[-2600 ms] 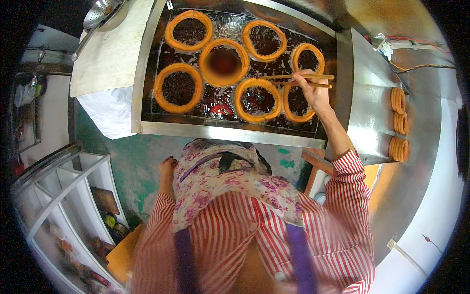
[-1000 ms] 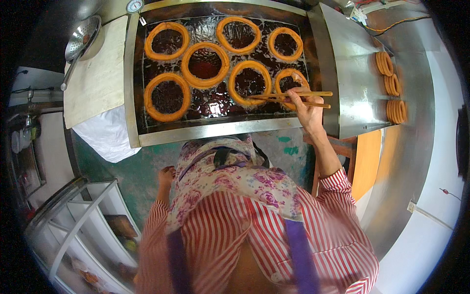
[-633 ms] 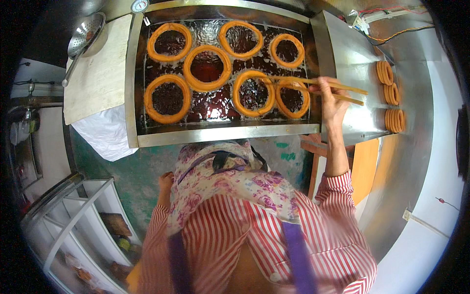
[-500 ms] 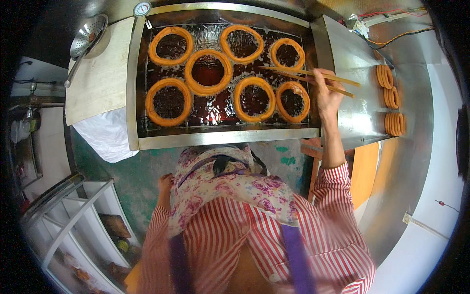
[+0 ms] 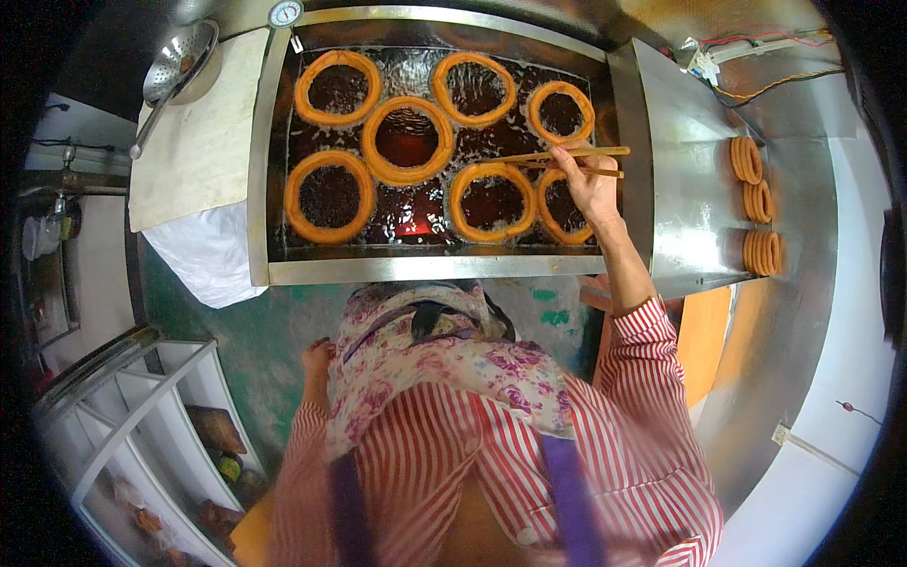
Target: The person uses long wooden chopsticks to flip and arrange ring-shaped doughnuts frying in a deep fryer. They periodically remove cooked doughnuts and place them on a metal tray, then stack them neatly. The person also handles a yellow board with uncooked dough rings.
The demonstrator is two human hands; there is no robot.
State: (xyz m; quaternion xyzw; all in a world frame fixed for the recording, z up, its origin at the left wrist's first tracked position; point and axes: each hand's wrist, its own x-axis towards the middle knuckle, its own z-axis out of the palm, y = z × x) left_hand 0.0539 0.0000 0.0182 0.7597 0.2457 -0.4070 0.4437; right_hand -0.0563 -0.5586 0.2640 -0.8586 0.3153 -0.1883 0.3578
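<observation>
Long wooden chopsticks [image 5: 608, 151] are held in my right hand [image 5: 590, 189], over the right side of a metal fryer [image 5: 435, 272] of dark oil. Their tips are close to the top of a golden dough ring [image 5: 457, 203] at the lower middle; contact is unclear. My hand and wrist partly cover another dough ring [image 5: 551, 219] at the lower right. Several more rings float around, one a small ring [image 5: 535, 111] just above the chopsticks. Low beside the floral apron [image 5: 453, 364] hangs my left hand [image 5: 318, 356], too small and dim to read its fingers.
Stacked fried rings [image 5: 759, 252] stand on the metal tray [image 5: 685, 189] at right. At left, a strainer [image 5: 184, 61] in a bowl sits on a pale board [image 5: 203, 132]. A dial thermometer [image 5: 284, 13] is at the fryer's corner; a white shelf rack [image 5: 161, 392] stands lower left.
My right hand has moved left and slightly down with the chopsticks, from the fryer's right edge to over the oil. The chopstick tips have come down toward the lower-middle ring.
</observation>
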